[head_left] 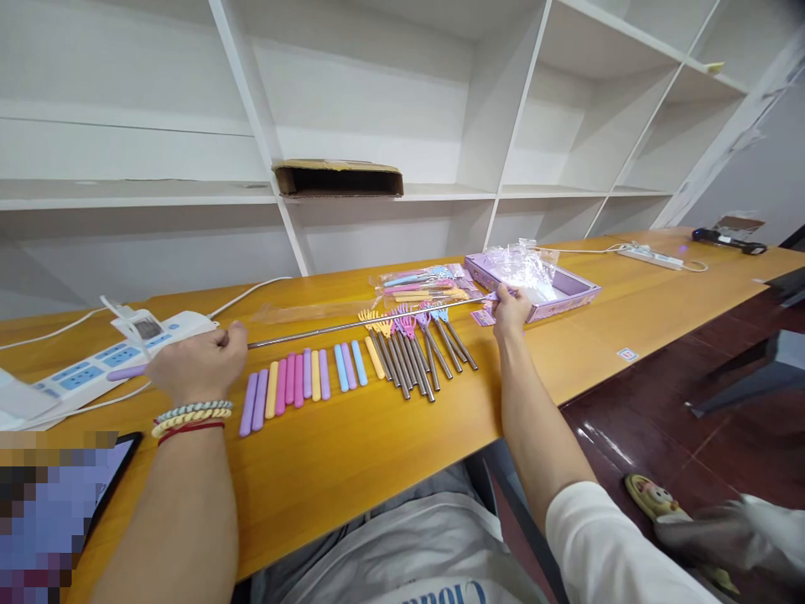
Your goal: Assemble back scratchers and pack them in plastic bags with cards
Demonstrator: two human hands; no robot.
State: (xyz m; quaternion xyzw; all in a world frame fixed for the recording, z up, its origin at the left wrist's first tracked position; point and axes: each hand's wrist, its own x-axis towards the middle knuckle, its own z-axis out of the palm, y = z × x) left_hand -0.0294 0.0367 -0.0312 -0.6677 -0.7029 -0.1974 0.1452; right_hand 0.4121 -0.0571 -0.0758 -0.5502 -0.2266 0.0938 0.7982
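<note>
A telescopic back scratcher stretches between my hands, its thin metal rod pulled out long. My left hand is wrapped round its handle end, and a purple grip sticks out behind the fist. At the other end, my right hand pinches the purple claw head, mostly hidden by the fingers. Beneath the rod lies a row of loose purple, yellow, pink and blue handle grips. Beside them are several collapsed scratchers without grips, with coloured claw heads and bare metal rods.
Bagged scratchers lie behind, next to a purple box holding clear plastic bags. Power strips and cables rest on the table. A tablet is at the near left. White shelves hold a cardboard box.
</note>
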